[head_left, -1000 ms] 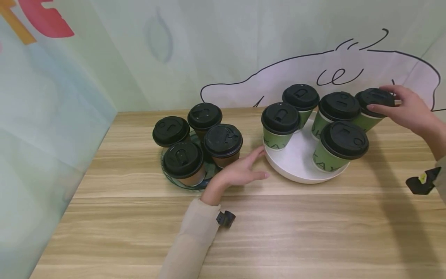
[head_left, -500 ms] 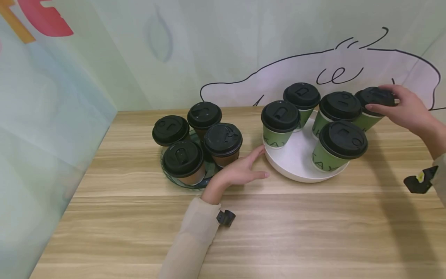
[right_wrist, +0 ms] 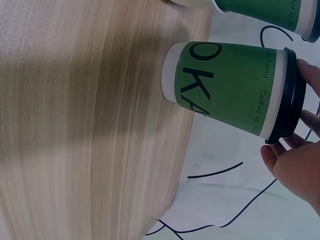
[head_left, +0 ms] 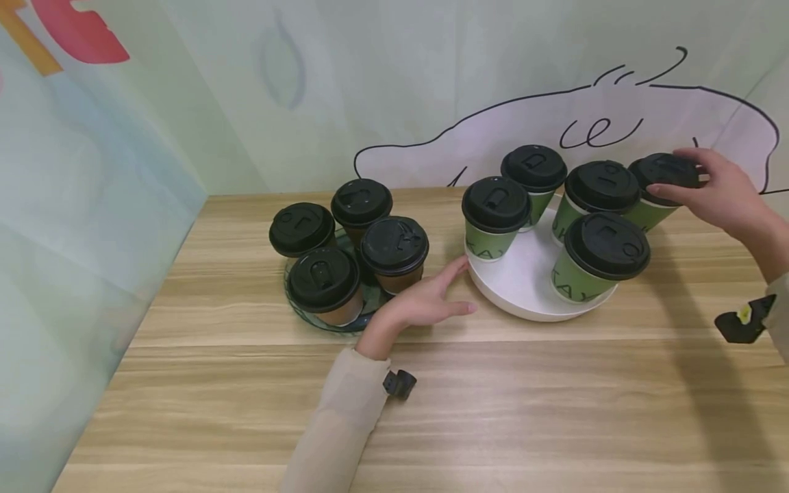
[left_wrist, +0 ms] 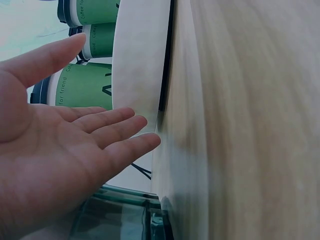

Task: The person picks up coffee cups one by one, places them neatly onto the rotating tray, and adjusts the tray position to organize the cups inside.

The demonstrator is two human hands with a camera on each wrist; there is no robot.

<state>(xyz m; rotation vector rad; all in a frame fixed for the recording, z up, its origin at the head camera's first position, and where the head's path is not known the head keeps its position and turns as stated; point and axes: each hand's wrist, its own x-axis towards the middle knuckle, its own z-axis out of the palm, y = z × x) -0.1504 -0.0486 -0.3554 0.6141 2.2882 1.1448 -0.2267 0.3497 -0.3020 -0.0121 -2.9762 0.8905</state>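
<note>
On a wooden table (head_left: 493, 411) before a painted backdrop, a person's right hand (head_left: 718, 192) grips the black lid (head_left: 664, 171) of a green paper cup (right_wrist: 225, 85), fingers curled over the lid's rim from above and from the far side. That cup stands on the bare tabletop, just beside the right edge of a white round tray (head_left: 524, 287), and leans slightly; the right wrist view shows its base meeting the wood, which the head view hides behind other cups. Four more green lidded cups stand on the tray, the nearest (head_left: 598, 260) at its front right.

The left hand (head_left: 425, 301) lies open, fingers straight and slightly spread, between the white tray and a dark glass tray (head_left: 308, 322) bearing four brown lidded cups (head_left: 394, 257). In the head view its fingertips seem to touch the white tray's left rim; the left wrist view shows the palm turned toward the rim with the fingers (left_wrist: 125, 125) close against it, though whether they touch it cannot be told. That view also catches the lettering on a green cup (left_wrist: 85, 90) on the tray and the glass tray's edge (left_wrist: 125, 200) below the hand.
</note>
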